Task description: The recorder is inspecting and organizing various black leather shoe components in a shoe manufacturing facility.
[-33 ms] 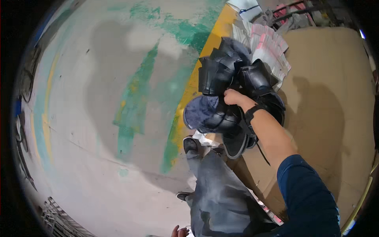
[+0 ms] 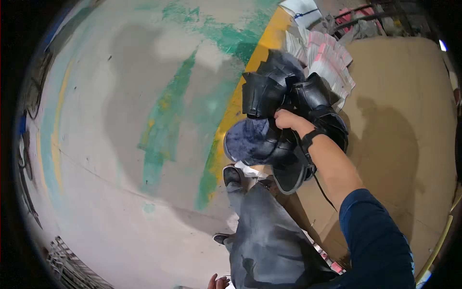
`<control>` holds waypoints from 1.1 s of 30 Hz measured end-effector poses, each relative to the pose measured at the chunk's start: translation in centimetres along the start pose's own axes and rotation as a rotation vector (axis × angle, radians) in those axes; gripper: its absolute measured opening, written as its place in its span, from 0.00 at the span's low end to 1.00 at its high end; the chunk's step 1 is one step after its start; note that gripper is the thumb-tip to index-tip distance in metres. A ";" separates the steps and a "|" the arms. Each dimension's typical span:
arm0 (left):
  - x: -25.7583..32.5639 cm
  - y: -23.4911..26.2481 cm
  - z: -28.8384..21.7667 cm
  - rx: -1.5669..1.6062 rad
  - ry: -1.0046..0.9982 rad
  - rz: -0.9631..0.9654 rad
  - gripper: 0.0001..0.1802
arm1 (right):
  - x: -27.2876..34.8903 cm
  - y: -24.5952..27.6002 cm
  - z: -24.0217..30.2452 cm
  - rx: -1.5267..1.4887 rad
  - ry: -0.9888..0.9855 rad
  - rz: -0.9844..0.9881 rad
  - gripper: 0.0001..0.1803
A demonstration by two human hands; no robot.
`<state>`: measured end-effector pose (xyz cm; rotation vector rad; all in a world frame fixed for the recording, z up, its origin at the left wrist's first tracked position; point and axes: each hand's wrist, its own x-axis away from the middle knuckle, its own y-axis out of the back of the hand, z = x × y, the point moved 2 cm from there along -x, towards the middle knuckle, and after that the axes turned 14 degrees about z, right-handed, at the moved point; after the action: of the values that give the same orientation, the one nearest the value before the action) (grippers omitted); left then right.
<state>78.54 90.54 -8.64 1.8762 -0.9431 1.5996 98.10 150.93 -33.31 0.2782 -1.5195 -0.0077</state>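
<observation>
While black shoe-like pieces (image 2: 263, 98) are clustering around my right hand (image 2: 288, 119), I am gripping them, seemingly a holding step; shifting them would be calling for a firm fist. Pink-and-white bundles (image 2: 328, 60) are lying beyond that hand, cardboard (image 2: 385, 72) to its right. My left hand (image 2: 219, 282) is showing only fingers; I cannot tell its grip.

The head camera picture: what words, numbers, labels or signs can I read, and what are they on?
None that can be read.
Black pieces: no lettering shows.
White-and-pink bundles: any print is too small and blurred to read.
Green paint and yellow stripe: no letters or numbers show.
</observation>
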 end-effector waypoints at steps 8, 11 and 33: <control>1.2 2.6 9.2 0.166 -0.009 -0.003 0.24 | 11.6 -3.4 6.5 -0.507 0.448 0.007 0.25; 3.0 3.0 11.3 0.232 -0.098 0.036 0.23 | 18.2 -6.2 10.9 -0.617 0.604 0.147 0.23; 19.5 14.9 40.0 0.745 -0.772 -0.196 0.32 | 47.0 -62.0 26.2 -1.039 0.992 0.839 0.14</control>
<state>93.98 47.50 2.02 3.1133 -0.3871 1.1745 85.42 77.93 2.03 -1.0558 -0.4047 0.0064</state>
